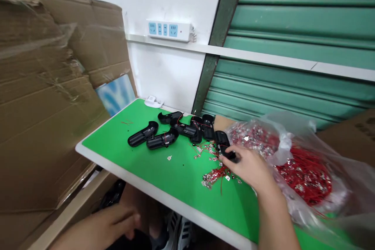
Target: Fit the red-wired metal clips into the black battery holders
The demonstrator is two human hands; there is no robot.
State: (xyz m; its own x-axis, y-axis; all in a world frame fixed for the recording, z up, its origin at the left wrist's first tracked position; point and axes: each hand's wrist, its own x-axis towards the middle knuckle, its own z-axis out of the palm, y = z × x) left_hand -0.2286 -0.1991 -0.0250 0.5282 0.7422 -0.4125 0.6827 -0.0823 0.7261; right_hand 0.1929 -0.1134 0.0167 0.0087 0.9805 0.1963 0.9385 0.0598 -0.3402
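Right hand [249,168] clamps its grip on a black housing [222,142] at three o'clock on the desk [164,172]; left hand [111,222], grip apart, hangs below at seven o'clock.

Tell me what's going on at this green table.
A person works at the green-topped table. Their right hand grips one black curved plastic shell beside a clear plastic bag of red wires. More black shells lie clustered further back, and loose red wires with metal tabs are scattered by the hand. The left hand hangs open below the table edge, holding nothing visible.
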